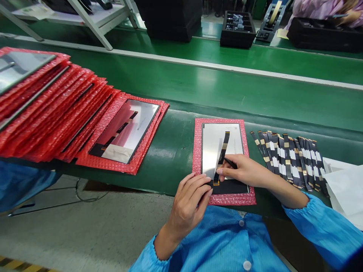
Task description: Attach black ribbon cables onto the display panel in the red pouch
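Note:
A display panel (208, 151) with a silvery back and a dark lower strip lies on a red bubble-wrap sleeve (198, 130). Across it runs a black flex cable (224, 145) with gold ends, its lower end at the dark strip. My right hand (245, 170) pinches the cable near that end and also holds a slim black tool (231, 163), whose exact kind I cannot make out. Resting at the panel's lower left edge, my left hand (190, 198) has its bent fingers slightly apart, fingertips on the dark strip.
Several flex cables (289, 158) lie in a row at right, beside white sheets (344, 185). At left, red sleeves (51, 109) with panels overlap, one panel (127, 128) on top. Beyond the green bench stand black trays (237, 37), a tape dispenser (270, 22) and a person in pink (314, 9).

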{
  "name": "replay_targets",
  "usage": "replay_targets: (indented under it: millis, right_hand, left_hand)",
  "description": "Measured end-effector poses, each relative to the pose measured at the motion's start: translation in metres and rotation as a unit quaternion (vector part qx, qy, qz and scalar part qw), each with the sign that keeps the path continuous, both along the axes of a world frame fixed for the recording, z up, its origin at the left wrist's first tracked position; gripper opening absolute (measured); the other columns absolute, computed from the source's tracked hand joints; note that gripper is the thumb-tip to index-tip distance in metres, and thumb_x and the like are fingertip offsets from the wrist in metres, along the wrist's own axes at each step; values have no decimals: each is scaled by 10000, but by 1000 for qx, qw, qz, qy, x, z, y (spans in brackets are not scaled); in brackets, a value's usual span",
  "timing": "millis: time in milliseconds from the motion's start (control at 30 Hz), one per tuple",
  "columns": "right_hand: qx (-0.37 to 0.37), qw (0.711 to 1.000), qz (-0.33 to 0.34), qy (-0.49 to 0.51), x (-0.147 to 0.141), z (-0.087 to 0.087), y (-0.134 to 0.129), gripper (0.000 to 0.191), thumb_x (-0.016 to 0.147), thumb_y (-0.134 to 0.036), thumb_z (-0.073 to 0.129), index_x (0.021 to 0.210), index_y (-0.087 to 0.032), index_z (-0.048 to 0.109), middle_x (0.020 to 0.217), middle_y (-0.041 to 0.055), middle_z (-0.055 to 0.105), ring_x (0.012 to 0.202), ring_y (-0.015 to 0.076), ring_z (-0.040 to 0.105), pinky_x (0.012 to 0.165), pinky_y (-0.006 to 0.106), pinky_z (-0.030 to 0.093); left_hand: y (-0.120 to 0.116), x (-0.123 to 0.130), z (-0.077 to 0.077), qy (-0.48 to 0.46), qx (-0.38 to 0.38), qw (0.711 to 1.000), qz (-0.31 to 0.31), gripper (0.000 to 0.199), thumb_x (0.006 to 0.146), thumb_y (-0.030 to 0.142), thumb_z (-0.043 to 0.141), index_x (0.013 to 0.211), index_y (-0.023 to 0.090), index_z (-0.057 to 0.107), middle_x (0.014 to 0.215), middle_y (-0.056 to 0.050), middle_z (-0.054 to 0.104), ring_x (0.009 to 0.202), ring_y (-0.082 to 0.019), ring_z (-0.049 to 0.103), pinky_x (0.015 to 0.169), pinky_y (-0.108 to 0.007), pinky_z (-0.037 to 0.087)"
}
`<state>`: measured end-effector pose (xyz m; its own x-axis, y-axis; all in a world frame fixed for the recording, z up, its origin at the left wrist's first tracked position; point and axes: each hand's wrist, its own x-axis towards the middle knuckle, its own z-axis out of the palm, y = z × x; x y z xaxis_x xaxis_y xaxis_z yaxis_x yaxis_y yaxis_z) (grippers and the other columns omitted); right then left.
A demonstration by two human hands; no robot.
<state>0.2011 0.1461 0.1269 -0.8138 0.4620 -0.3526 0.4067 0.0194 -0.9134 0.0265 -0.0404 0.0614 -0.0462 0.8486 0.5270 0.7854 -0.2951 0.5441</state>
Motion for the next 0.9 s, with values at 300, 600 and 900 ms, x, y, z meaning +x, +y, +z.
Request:
replay_targets:
  millis: [300,600,900]
  right_hand:
    - [12,1000,20,-19,-1,-2,3,239,901,-548,739,835,-323,696,891,49,818,880,338,752,821,445,539]
    - [6,999,41,-12,0,-3,6,274,990,-533,719,889,-281,683,902,49,824,871,291,743,801,395,527]
    - [1,998,57,-20,-2,-3,8,379,1015,-594,712,866,-248,667,904,37,834,880,279,747,798,370,515]
  left_hand:
    - [1,0,1,2,-2,1000,0,202,1005,60,701,1148,203,693,1231,-69,811,1233,-235,762,1157,-502,593]
    - [1,0,0,12,-4,1000,-2,291,1013,76,692,1282,187,683,1246,-77,805,1255,-235,750,1176,-501,583]
    - [0,0,0,22,-3,1000,4,332,1014,95,689,1322,217,688,1252,-68,810,1246,-243,759,1162,-499,599]
